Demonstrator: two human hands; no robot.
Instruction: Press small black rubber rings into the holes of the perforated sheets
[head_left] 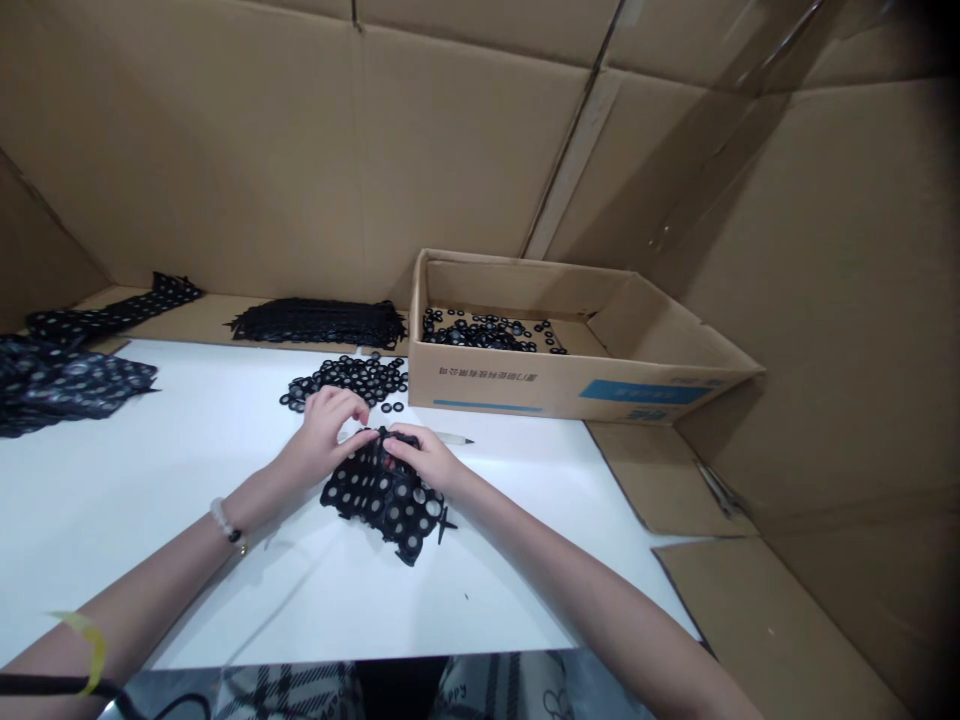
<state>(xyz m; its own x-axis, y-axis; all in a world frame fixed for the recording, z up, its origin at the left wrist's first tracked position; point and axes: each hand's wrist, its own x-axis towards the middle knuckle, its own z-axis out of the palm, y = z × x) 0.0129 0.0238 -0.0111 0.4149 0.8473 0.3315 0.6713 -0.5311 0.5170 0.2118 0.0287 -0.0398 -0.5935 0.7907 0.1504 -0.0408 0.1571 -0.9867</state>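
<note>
My left hand (326,435) and my right hand (424,455) meet over a crumpled black rubber sheet (382,505) with rows of round grey-centred rings. Both hands grip its upper edge, fingertips close together. A heap of loose black rubber rings (352,380) lies just beyond my left hand, on the white table (150,500). A white-tipped pen (454,438) lies beyond my right hand, partly hidden by it. A beaded bracelet (225,522) circles my left wrist.
A low cardboard box (525,395) at the back right holds several black rings (484,330). A stack of black rubber strips (319,322) lies behind the table, and more sheets (67,385) heap at the left. Flattened cardboard (825,250) lines the back and right.
</note>
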